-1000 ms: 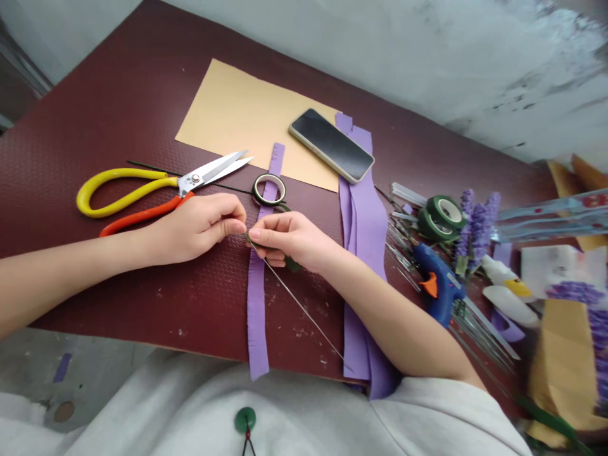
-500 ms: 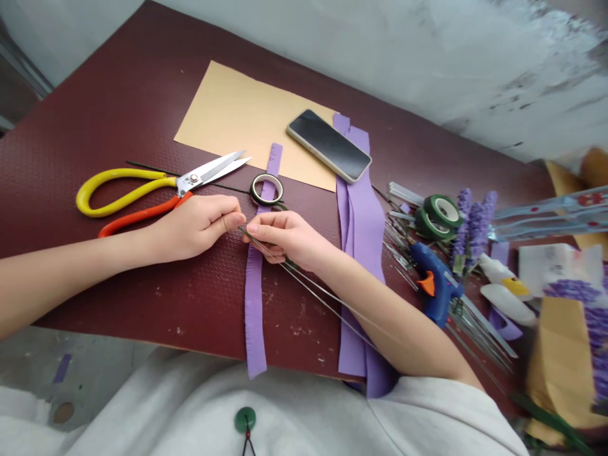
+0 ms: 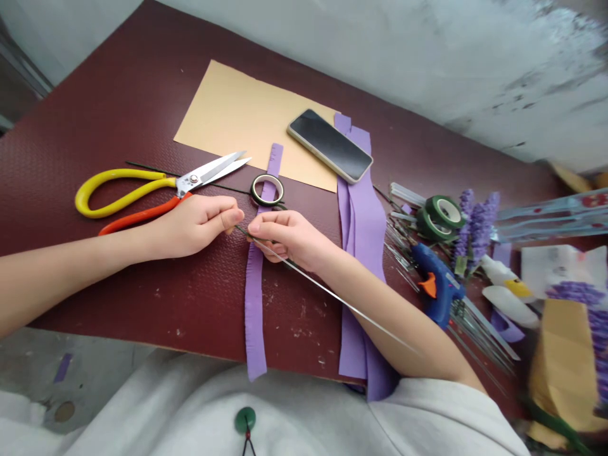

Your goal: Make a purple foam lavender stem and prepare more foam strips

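A thin wire (image 3: pixel 327 289), green at its near end and silvery along the rest, runs between my hands and over my right forearm. My left hand (image 3: pixel 204 221) is closed on the green end. Just to its right, my right hand (image 3: pixel 289 239) pinches the wire with thumb and fingers; its lower fingers are partly hidden. A roll of dark green floral tape (image 3: pixel 255 197) stands just beyond my right hand, on a fringed purple paper strip (image 3: pixel 255 310). Left of the roll lie scissors (image 3: pixel 194 179) with yellow and orange handles, blades parted.
A phone (image 3: pixel 330 144) rests on tan paper (image 3: pixel 247 114) and purple paper sheets (image 3: pixel 363 209). On the right are green tape rolls (image 3: pixel 439 217), a blue glue gun (image 3: pixel 439 282), purple flowers (image 3: pixel 479 221) and loose wires (image 3: pixel 475 329). A dark green stem (image 3: pixel 228 187) passes under the scissors.
The wire has swung; two blurred pale lines now show as one brighter line across my right forearm. My left hand has shifted slightly left, with more green wire showing between the hands.
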Demonstrator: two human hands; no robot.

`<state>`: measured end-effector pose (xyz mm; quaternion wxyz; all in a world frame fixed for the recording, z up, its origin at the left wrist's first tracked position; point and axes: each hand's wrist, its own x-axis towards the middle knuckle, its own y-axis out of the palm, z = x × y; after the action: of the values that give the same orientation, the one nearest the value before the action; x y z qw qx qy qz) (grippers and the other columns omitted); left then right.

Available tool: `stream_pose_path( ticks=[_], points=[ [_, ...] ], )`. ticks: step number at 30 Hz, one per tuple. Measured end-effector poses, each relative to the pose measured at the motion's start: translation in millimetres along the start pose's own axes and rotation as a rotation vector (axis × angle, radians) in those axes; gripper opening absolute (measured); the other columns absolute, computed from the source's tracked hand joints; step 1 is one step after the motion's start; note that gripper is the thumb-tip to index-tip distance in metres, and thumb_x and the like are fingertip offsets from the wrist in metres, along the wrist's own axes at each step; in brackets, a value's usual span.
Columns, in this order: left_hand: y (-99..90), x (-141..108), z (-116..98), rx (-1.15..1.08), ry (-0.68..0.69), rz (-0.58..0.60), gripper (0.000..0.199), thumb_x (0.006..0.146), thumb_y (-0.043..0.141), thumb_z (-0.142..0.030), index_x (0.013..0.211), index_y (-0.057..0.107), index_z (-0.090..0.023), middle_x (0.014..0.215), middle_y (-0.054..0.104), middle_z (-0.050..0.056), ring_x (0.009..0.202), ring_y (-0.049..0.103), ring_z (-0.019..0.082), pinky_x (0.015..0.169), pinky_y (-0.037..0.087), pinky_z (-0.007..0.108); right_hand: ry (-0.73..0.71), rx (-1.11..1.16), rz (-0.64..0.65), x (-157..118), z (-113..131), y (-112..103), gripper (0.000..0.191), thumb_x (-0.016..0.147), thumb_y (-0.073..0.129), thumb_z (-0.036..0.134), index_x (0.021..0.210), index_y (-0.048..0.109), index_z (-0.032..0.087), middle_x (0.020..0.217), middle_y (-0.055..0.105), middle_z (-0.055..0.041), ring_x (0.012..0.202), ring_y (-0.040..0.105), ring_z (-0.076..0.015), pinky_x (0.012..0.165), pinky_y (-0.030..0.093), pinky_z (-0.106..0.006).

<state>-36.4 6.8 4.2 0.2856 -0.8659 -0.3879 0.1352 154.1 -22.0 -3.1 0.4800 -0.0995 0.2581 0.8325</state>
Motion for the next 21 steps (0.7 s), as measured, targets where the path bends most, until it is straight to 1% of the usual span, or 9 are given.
stream_pose_path(
  ticks=[5,8,9,11,13,14,17,19,21],
  points=[
    [-1.0,-0.2,-1.5,0.007,-0.009,0.021,0.033,0.089,0.04,-0.034,0.06,0.044,-0.017,0.055,0.044,-0.006,0.051,0.042,0.008,0.052,0.034,0.02,0.036,-0.029,0.017,0.0,1.6,1.5,0.036,0.061,0.078,0.041,0.062,0.053,0.014,0.043,0.037,0.0106,0.037,0.026,-0.0001,0.036,0.015,-0.015],
    [-0.5,-1.5,-0.2,0.011,-0.004,0.024,0.035,0.091,0.04,-0.035,0.062,0.046,-0.017,0.055,0.044,-0.005,0.051,0.043,0.008,0.051,0.035,0.019,0.047,-0.039,0.015,-0.1,1.7,2.1,0.038,0.061,0.078,0.043,0.063,0.053,0.014,0.044,0.036,0.0106,0.038,0.026,0.0001,0.035,0.015,-0.015],
    [0.2,-2.2,0.7,0.004,0.008,0.013,0.033,0.091,0.04,-0.035,0.066,0.05,-0.016,0.058,0.047,-0.005,0.053,0.045,0.008,0.052,0.037,0.019,0.045,-0.034,0.02,-0.1,1.7,1.9,0.038,0.062,0.077,0.043,0.063,0.053,0.014,0.045,0.035,0.0108,0.038,0.026,0.0002,0.035,0.015,-0.015],
    [2.5,-4.2,3.1,-0.019,0.054,-0.031,0.025,0.09,0.045,-0.037,0.087,0.057,-0.015,0.072,0.056,-0.002,0.061,0.052,0.009,0.055,0.041,0.019,0.042,-0.008,0.044,0.2,1.3,0.4,0.038,0.064,0.075,0.043,0.063,0.051,0.014,0.045,0.033,0.0113,0.038,0.024,0.0002,0.035,0.014,-0.015],
    [5.1,-6.5,5.9,0.003,0.134,-0.074,0.027,0.086,0.055,-0.035,0.105,0.055,-0.016,0.087,0.06,0.002,0.069,0.057,0.011,0.058,0.045,0.02,0.038,0.023,0.075,0.9,0.9,-2.2,0.036,0.067,0.073,0.042,0.064,0.05,0.015,0.046,0.031,0.0116,0.038,0.022,0.0001,0.036,0.013,-0.016],
    [6.1,-7.8,7.3,0.038,0.185,-0.09,0.027,0.085,0.058,-0.032,0.107,0.055,-0.017,0.091,0.061,0.003,0.073,0.058,0.012,0.062,0.047,0.021,0.038,0.031,0.092,1.4,0.6,-3.7,0.035,0.068,0.072,0.042,0.064,0.05,0.015,0.047,0.031,0.0115,0.039,0.022,0.0,0.036,0.013,-0.016],
    [6.0,-11.2,10.3,0.201,0.347,-0.116,0.013,0.088,0.051,-0.022,0.096,0.061,-0.019,0.092,0.063,0.005,0.083,0.06,0.014,0.077,0.049,0.025,0.047,0.03,0.134,2.5,0.2,-6.9,0.033,0.07,0.072,0.041,0.068,0.052,0.015,0.047,0.034,0.0109,0.039,0.024,-0.0007,0.037,0.013,-0.016],
    [3.0,-12.7,10.5,0.304,0.415,-0.131,0.017,0.089,0.047,-0.019,0.091,0.064,-0.021,0.091,0.066,0.007,0.085,0.06,0.016,0.081,0.048,0.028,0.059,0.019,0.15,2.8,0.2,-7.3,0.034,0.07,0.072,0.043,0.069,0.054,0.014,0.047,0.036,0.0105,0.039,0.024,-0.0008,0.037,0.013,-0.016],
    [-1.2,-13.3,9.4,0.38,0.433,-0.122,0.02,0.088,0.045,-0.021,0.087,0.065,-0.023,0.088,0.067,0.007,0.082,0.06,0.017,0.081,0.049,0.032,0.067,0.009,0.162,2.7,0.4,-6.6,0.036,0.07,0.072,0.045,0.07,0.054,0.014,0.046,0.035,0.0107,0.039,0.023,-0.0007,0.037,0.013,-0.017]
  ],
)
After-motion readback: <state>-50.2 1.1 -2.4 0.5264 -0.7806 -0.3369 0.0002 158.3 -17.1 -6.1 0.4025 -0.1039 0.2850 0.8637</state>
